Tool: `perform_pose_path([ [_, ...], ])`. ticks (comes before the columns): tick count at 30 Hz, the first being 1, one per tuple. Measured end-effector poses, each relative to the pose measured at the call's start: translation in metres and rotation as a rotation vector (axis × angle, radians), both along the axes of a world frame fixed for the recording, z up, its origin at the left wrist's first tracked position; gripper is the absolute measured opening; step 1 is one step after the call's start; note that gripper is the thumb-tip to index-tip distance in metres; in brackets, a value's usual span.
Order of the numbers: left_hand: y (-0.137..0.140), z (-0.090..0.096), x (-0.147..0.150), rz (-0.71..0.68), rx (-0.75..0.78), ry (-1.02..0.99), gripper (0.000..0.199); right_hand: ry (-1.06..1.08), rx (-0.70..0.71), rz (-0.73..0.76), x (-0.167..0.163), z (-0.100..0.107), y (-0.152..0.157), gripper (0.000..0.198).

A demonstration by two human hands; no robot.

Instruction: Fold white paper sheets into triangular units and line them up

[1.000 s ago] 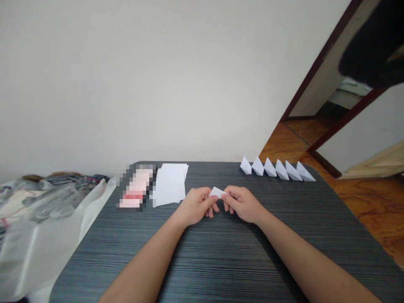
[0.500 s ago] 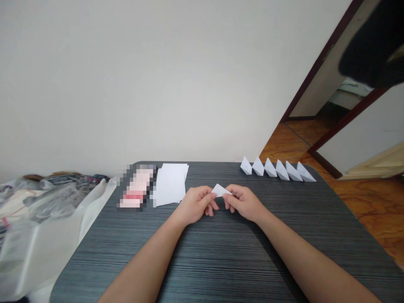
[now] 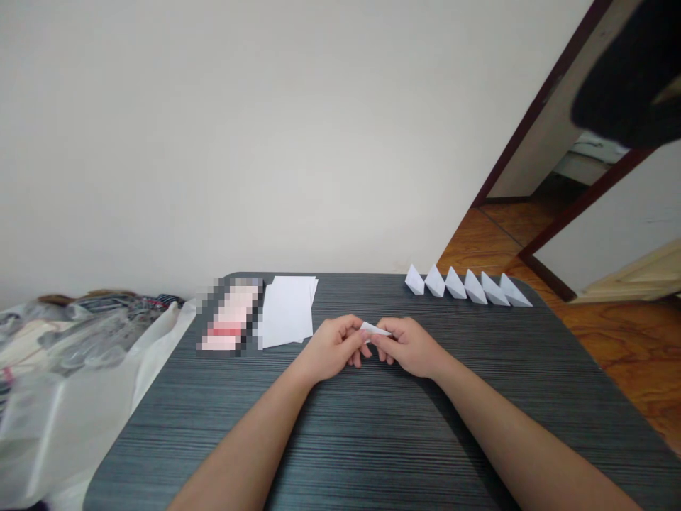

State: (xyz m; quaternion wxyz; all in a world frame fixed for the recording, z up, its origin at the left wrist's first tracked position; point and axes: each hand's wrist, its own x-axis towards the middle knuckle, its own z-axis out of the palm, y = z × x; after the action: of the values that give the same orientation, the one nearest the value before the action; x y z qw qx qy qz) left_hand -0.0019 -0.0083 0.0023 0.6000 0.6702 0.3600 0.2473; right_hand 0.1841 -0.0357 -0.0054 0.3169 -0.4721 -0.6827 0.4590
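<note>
Between my two hands, over the middle of the dark table (image 3: pixel 340 440), is a small piece of folded white paper (image 3: pixel 375 328). My left hand (image 3: pixel 334 348) pinches its left side between thumb and fingers. On the other side my right hand (image 3: pixel 408 346) grips it with the thumb on top. Fingers hide much of the paper, so its full shape does not show. At the far right of the table stand several folded paper boats (image 3: pixel 456 284) in a row. Left of my hands lies a stack of white paper sheets (image 3: pixel 288 312).
Beside the sheets, at the table's left edge, lies a blurred-out flat object (image 3: pixel 231 316). Clear plastic bags and cloth (image 3: pixel 101 333) are heaped left of the table. A pale wall (image 3: pixel 298 142) rises behind it, and a wooden floor (image 3: pixel 633 341) shows at right.
The folded paper has tilted and now shows as a thinner, flatter shape. My hands have drawn slightly closer together, the right thumb shifting left along the paper.
</note>
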Motion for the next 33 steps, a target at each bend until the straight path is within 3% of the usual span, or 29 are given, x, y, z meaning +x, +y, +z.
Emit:
perform_pose_path([
  [19, 0.0005, -0.0037, -0.0008, 0.048, -0.076, -0.11, 0.027, 0.111, -0.056, -0.041, 0.0015, -0.0044, 0.0004, 0.027],
  [27, -0.0019, 0.0021, -0.0013, -0.03, 0.034, 0.032, 0.031, 0.156, -0.029, -0.095, 0.0037, -0.0059, 0.0017, 0.034],
  [33, -0.0011, 0.0045, 0.0002, 0.0, 0.072, 0.048, 0.025, 0.222, -0.089, -0.033, 0.0028, -0.0078, 0.0021, 0.031],
])
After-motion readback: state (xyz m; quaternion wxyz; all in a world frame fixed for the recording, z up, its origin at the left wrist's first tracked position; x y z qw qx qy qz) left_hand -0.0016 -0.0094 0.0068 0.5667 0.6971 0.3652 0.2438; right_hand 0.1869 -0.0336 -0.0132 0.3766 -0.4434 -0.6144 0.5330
